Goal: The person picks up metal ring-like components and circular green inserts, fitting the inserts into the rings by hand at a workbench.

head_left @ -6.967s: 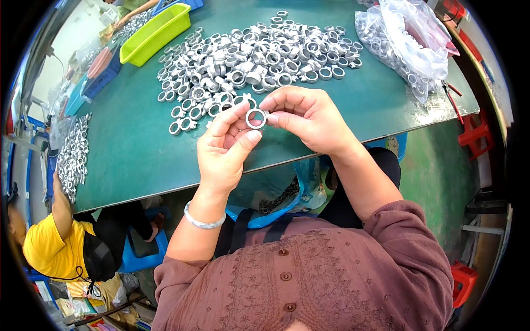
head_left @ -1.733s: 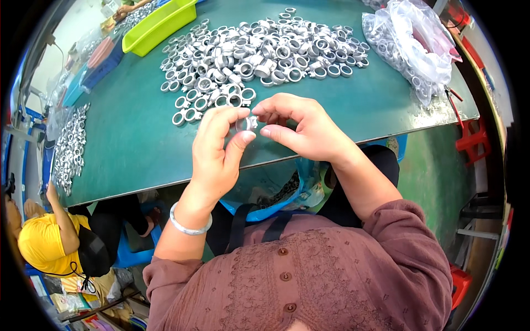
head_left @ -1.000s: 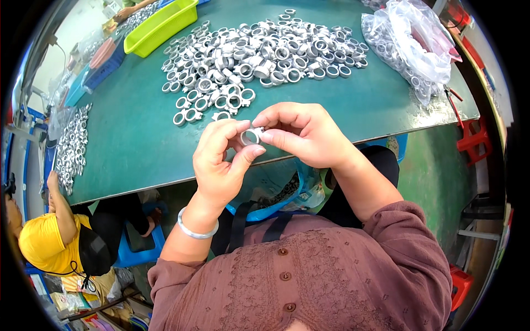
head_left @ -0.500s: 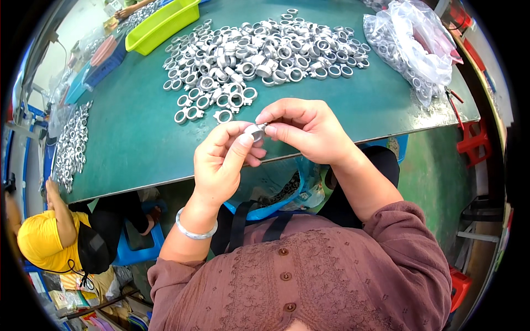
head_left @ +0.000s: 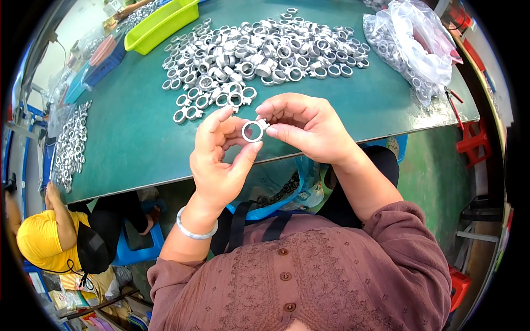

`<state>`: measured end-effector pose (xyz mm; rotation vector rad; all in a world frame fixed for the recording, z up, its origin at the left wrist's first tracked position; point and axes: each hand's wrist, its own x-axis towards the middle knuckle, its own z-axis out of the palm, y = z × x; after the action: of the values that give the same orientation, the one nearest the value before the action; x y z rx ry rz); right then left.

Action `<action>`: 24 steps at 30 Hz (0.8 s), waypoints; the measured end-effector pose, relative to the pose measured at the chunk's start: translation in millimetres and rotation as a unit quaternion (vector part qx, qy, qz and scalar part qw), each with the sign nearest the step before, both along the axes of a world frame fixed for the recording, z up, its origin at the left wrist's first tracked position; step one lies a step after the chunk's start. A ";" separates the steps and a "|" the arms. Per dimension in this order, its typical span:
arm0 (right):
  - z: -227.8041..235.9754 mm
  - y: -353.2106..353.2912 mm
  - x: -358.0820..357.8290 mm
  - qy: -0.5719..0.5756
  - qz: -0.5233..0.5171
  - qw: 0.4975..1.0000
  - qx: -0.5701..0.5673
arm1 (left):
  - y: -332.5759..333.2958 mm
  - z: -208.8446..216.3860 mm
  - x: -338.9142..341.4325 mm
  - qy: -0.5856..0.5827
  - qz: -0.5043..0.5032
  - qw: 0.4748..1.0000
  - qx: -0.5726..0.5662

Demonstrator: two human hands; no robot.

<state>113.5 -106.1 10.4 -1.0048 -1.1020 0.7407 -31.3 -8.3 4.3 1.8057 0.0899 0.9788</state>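
Above the table's near edge, both hands hold one silver-grey metal ring point(head_left: 244, 136) with a small lug on its upper right side. Its round opening faces me. My right hand point(head_left: 309, 128) pinches the lug between thumb and fingertips. At the ring's lower rim rests the thumb of my left hand point(head_left: 217, 157); its other fingers curl beside and behind the ring, with the index finger lifted away. Part of that finger contact is hidden. Beyond my hands lies a large pile of similar rings point(head_left: 265, 70), a few of them spread toward my left hand.
The green table point(head_left: 138, 132) ends just below my hands. A yellow-green basket point(head_left: 160, 27) stands back left, and a clear plastic bag point(head_left: 425, 49) of rings back right. Below hangs a blue-rimmed bag point(head_left: 265, 212). A co-worker in yellow point(head_left: 47, 240) sits left near small metal parts point(head_left: 72, 146).
The ring has turned from edge-on to face me with its opening. My left index finger has lifted off it, and the left thumb has slid to its lower rim. My right hand keeps its pinch.
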 end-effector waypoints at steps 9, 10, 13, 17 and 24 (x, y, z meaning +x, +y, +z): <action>2.7 1.4 -1.4 -0.007 0.034 0.999 0.014 | 2.1 -2.4 -5.0 -0.018 0.056 0.994 0.088; 4.3 0.5 1.2 -0.008 0.034 0.999 0.014 | 2.1 -2.2 -6.9 -0.018 0.061 0.994 0.091; 12.9 1.2 14.2 -0.152 0.015 0.988 -0.024 | 2.7 4.9 -25.9 0.060 0.058 0.976 0.200; 12.8 23.9 29.4 -0.362 -0.121 0.921 -0.082 | -21.9 -3.2 -46.0 0.081 -0.048 0.978 -0.187; 9.2 54.5 29.4 -0.562 -0.120 0.803 -0.159 | -28.6 -3.3 -50.3 0.044 -0.202 0.810 -0.549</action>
<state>142.9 -51.5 19.6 -1.9481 -1.8265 0.0287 -81.6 -36.8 1.0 0.7240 0.2578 0.3547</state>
